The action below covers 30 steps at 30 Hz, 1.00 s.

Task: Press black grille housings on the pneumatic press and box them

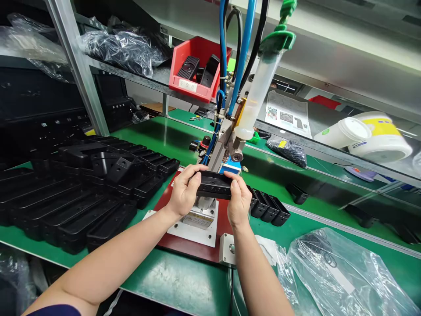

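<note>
A black rectangular plastic housing (214, 184) is held up in the middle of the view, its long side running left to right. My left hand (186, 189) grips its left end, thumb in front and fingers curled behind. Around its right end closes my right hand (239, 198) in the same way. Behind and below the housing stands a bench machine with a metal base block (199, 219) on a dark red board (184, 245). A translucent syringe barrel (259, 94) with a green cap leans above it.
Many black housings (79, 210) lie in rows at left, and several more (269, 206) sit right of the machine. A grey button box (227, 249) is by my right wrist. Clear plastic bags (345, 272) cover the right front. Above, a shelf carries a red bin (197, 90) and white tubs (378, 136).
</note>
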Available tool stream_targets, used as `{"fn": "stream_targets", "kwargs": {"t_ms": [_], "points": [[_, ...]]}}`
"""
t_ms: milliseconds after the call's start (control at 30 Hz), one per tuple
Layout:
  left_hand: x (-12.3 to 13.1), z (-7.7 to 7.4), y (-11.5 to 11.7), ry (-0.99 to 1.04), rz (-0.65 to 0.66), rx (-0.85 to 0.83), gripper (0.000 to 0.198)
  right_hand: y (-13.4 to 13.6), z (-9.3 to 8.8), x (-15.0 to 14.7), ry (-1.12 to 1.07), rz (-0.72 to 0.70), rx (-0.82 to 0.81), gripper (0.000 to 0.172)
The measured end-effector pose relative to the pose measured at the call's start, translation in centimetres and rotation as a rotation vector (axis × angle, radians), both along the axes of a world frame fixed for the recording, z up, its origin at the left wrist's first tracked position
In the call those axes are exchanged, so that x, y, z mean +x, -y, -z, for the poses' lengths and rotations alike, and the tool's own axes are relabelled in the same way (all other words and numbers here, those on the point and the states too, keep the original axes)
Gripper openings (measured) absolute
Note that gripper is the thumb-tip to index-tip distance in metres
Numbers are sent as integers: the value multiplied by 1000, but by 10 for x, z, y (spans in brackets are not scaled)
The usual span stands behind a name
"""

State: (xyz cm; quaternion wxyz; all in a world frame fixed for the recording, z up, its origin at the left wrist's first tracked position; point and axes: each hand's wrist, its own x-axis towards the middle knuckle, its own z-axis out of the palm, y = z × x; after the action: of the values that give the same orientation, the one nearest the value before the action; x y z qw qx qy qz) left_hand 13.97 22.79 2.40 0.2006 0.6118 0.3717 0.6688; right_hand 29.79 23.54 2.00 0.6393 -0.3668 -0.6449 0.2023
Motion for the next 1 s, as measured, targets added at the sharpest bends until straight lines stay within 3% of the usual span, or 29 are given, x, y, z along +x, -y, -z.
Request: {"fn": "stream_targets", "kwargs": {"t_ms": [267,467,667,1000], "points": [[3,6,2,-11,-46,-34,35,-1,5,-8,-43,110,110,32],[4,12,-2,20,-31,-5,34,-1,10,-13,-102,131,123,33],[0,8,-1,-36,-36,-17,35,-2,10,-11,-113,101,108,30],[-2,7,-6,-62,-51,-20,33,6,-6,-10,-76,37,-153,34]]}}
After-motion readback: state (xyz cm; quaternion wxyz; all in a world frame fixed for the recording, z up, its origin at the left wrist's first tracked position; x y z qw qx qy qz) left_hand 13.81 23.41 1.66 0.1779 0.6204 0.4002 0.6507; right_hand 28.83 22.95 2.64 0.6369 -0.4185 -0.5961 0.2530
